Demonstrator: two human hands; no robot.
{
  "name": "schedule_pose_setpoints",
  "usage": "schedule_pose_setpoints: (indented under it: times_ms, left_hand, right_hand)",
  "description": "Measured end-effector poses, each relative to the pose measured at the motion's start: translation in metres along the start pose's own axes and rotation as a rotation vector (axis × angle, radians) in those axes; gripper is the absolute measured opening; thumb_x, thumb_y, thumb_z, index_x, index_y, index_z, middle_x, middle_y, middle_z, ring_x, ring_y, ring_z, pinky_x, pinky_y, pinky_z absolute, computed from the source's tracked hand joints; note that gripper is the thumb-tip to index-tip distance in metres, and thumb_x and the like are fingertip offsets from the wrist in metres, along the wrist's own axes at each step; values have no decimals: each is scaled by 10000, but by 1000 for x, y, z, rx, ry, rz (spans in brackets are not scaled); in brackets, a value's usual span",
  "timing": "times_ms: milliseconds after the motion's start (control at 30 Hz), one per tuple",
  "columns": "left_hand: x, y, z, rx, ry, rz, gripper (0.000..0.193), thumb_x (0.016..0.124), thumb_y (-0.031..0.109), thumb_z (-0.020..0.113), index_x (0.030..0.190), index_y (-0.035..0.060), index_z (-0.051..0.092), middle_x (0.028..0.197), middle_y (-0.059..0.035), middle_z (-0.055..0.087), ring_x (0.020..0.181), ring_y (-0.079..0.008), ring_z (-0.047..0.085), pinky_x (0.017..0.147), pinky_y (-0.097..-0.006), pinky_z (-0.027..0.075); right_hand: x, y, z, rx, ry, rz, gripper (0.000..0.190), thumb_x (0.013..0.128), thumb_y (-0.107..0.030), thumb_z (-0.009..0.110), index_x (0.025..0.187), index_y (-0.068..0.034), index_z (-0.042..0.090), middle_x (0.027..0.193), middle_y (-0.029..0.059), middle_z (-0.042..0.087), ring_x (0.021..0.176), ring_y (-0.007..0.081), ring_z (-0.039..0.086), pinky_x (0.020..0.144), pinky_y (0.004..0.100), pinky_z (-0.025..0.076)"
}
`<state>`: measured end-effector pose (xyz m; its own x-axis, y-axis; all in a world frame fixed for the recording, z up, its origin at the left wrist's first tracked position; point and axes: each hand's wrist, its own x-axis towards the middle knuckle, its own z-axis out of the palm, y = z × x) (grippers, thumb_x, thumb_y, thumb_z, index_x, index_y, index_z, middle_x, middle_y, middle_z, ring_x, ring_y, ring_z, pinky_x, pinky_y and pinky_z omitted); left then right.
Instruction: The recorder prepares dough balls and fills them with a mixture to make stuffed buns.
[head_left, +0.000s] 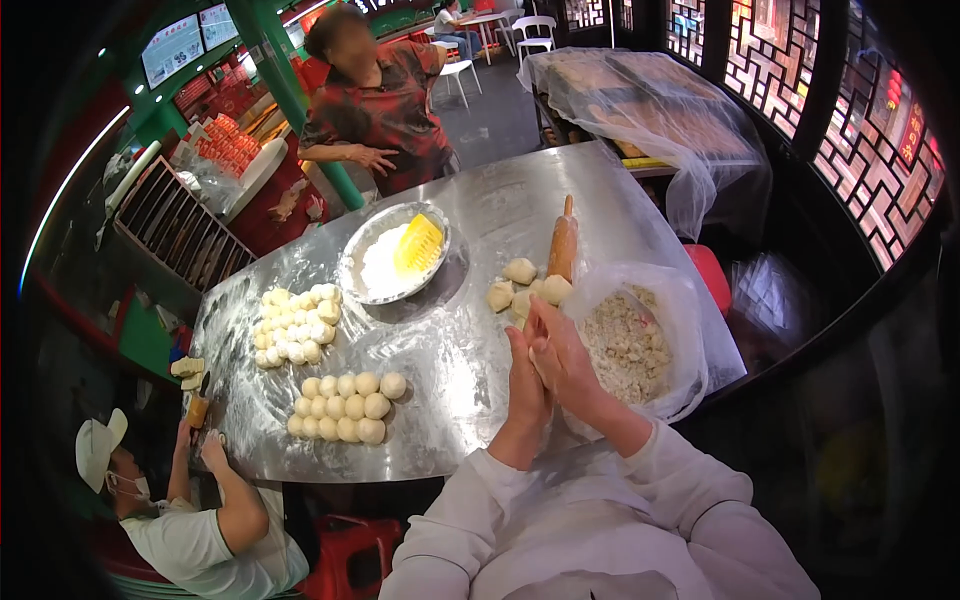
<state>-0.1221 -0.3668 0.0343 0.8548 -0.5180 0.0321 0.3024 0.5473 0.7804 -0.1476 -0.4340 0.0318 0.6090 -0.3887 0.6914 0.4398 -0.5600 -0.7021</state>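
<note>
My left hand and my right hand are pressed palm to palm over the steel table. A little pale dough seems to show between them; most of what lies there is hidden. Just beyond my fingertips sit several dough pieces, with a wooden rolling pin behind them. On the right, close to my right hand, an open plastic bag holds a crumbly pale filling. Smooth dough balls stand in rows at the left, and floured dough balls are grouped behind those.
A metal bowl holds white flour and a yellow scraper. A masked co-worker handles a rolling pin at the table's left end. Another person stands across the table. Plastic-covered trays are at the back right.
</note>
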Motion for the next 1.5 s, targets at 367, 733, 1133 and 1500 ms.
schedule_pose_setpoints:
  times_ms: [367,733,1133,1500]
  left_hand:
    - [-27,46,-77,186,43,-225,545,1031,502,507,1210,-5,598,894,-65,646,672,-131,622,595,-281,522]
    - [-51,58,-146,449,6,-327,624,1067,557,346,946,32,662,789,-84,669,633,-163,641,568,-290,536]
    - [1,225,-316,1071,479,110,459,949,246,621,1344,36,522,1100,-95,661,994,-164,621,872,-292,481]
    - [-1,256,-409,1746,692,-167,770,989,640,346,1003,-21,740,1095,-266,699,1057,-437,647,976,-516,438]
  right_hand:
    - [17,-9,4,168,-284,287,270,1045,-204,527,1167,6,644,963,131,668,900,235,654,808,352,501]
    - [-33,-4,64,-207,-623,-73,112,928,-131,618,1010,-58,594,863,118,624,854,330,599,786,415,426]
    - [-90,34,10,-326,-598,148,240,882,-4,624,1120,-23,605,1008,205,611,935,395,617,801,442,501]
    - [-85,25,16,-347,-605,114,245,857,22,626,1095,-35,626,951,163,599,877,356,624,749,426,514]
